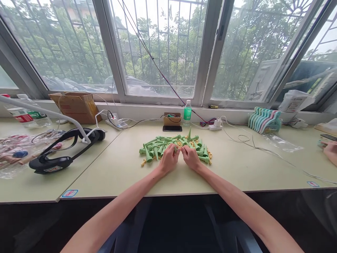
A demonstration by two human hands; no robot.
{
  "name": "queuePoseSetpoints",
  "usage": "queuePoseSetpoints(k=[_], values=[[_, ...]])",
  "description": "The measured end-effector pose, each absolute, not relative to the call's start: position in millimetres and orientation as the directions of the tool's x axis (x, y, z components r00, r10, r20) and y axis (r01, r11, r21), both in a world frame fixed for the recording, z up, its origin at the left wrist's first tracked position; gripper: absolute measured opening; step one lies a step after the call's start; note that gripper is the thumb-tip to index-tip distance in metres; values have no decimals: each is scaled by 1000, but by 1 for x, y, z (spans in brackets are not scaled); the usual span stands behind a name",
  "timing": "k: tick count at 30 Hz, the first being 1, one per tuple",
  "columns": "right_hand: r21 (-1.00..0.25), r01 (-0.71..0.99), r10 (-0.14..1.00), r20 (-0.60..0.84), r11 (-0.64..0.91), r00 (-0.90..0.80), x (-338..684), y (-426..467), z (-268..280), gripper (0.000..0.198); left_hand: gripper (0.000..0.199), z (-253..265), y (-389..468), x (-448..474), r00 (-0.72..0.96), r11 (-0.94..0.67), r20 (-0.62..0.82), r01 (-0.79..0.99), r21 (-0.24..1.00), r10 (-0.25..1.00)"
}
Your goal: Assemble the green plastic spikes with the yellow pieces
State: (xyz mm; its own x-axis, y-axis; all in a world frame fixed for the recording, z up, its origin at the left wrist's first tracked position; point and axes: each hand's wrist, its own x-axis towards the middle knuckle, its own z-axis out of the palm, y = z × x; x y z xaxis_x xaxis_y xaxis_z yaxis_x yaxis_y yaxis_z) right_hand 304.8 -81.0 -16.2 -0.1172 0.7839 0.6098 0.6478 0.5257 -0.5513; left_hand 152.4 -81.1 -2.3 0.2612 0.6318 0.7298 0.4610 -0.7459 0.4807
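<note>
My left hand (169,159) is closed, with a bit of a green plastic spike showing between its thumb and fingers. Close beside it, my right hand (191,158) is closed in a pinch, fingertips meeting those of the left. Whatever the right fingers hold is too small and hidden to make out. Both hands are at the front of a pile of hollow, cone-shaped green plastic spikes (147,154). Small yellow plastic pieces (143,162) lie among and around the spikes. One green spike (189,133) stands point up at the back of the pile.
Behind the pile are a phone (172,128), a small cardboard box (172,119) and a green-labelled bottle (187,112). A black headset (65,151) lies left. Hangers (264,120) and a white cable (254,147) are right. Another person's hand (330,151) shows at the right edge.
</note>
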Motion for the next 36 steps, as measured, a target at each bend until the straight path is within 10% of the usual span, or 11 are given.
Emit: queuePoseSetpoints(k=[36], values=[[-547,546,753,595,635,-280,311,-89,-1,28,24,7,-72,152,230,-688,661,405,603,714]])
